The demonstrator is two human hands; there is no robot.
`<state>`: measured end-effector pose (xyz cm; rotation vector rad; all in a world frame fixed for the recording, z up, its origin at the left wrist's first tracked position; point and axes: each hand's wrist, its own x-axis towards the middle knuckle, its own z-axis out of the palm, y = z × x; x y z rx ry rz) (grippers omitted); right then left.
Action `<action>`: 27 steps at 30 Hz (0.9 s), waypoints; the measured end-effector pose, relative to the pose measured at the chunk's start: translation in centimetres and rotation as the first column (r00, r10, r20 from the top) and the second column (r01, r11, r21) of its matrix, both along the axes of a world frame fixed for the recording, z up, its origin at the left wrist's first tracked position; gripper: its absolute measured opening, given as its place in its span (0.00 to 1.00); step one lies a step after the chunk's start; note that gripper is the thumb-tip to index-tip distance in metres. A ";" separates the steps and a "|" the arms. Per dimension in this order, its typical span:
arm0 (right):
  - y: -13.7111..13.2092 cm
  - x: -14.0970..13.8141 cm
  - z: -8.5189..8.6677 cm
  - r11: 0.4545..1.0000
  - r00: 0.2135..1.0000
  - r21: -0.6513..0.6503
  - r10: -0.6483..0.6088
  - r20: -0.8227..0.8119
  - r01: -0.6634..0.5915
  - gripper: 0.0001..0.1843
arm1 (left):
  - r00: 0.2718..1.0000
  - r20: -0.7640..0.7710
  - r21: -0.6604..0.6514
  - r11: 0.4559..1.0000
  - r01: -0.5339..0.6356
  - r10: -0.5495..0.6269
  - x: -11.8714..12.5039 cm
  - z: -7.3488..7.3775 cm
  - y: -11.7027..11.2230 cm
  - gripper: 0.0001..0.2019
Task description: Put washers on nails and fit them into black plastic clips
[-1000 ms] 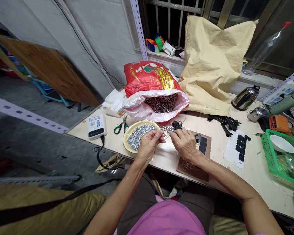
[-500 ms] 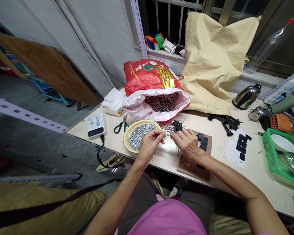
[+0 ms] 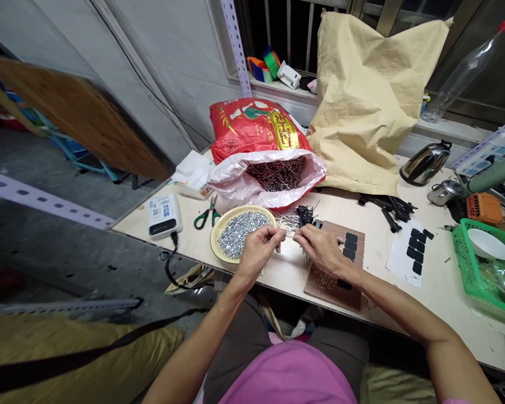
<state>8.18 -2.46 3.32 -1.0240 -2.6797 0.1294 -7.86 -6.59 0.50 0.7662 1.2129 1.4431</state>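
My left hand [image 3: 257, 248] is closed in a pinch beside the bowl, its fingertips on one end of a thin silvery metal rod [image 3: 289, 235]. My right hand [image 3: 325, 249] pinches the rod from the other side, so it spans the small gap between my hands. A small black block [image 3: 318, 223] shows just above my right fingers; whether it joins what I hold, I cannot tell. Behind my hands lie loose thin rods [image 3: 288, 217] and a black clip-like part [image 3: 305, 215]. A cream bowl [image 3: 214, 247] of small silvery metal pieces [image 3: 239, 233] stands left of my left hand.
A brown board [image 3: 332, 292] with black square pads lies under my right forearm. Behind are a red bag [image 3: 248, 132] of dark screw-like pieces and a paper sack [image 3: 366, 112]. Scissors [image 3: 207, 214] and a white device [image 3: 165, 215] lie left; a green basket [image 3: 463, 264] stands right.
My right hand has turned slightly and its fingers sit lower. The small black block near it shows further left, above the fingers. My left hand keeps its pinch.
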 end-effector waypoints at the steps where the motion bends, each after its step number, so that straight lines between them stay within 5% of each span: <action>1: 0.0 0.0 0.1 0.998 1.000 0.060 0.011 0.015 -0.011 0.16 | 0.999 0.047 -0.020 1.000 0.021 -0.020 0.0 0.0 0.1 0.14; 4: -0.2 0.0 0.2 0.955 0.994 0.287 0.051 0.092 -0.076 0.18 | 0.973 0.218 -0.098 0.990 0.099 -0.075 -0.1 -0.1 0.2 0.18; 7: -0.3 -0.1 0.0 0.921 0.993 0.379 0.047 0.111 -0.086 0.17 | 0.945 0.320 -0.151 0.980 0.126 -0.073 -0.2 -0.1 0.4 0.21; 13: -0.2 -0.2 -0.6 0.936 1.000 0.351 0.000 0.021 -0.007 0.15 | 0.949 0.312 -0.135 0.986 0.096 -0.050 -0.1 -0.2 0.4 0.19; 27: 0.2 -0.2 -1.1 0.910 0.998 0.413 0.018 0.058 -0.041 0.18 | 0.976 0.215 -0.144 0.987 0.076 -0.044 0.2 -0.4 0.4 0.21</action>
